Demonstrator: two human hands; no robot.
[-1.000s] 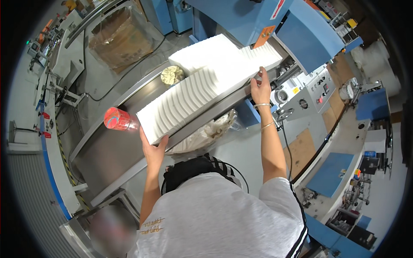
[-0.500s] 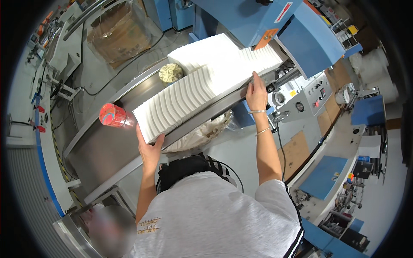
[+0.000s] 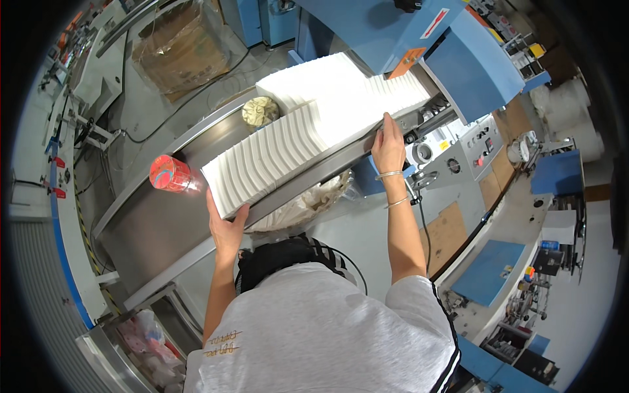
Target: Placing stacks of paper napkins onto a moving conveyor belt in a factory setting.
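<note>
Left hand (image 3: pixel 227 229) around stack end (image 3: pixel 229 187), right hand (image 3: pixel 389 150), grip unclear; metal table (image 3: pixel 151 229), blue machine (image 3: pixel 367 29)

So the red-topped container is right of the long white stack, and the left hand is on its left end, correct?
Not quite: the head view shows the red-topped container left of the long white stack, not right. The left hand is on its left end.
</note>
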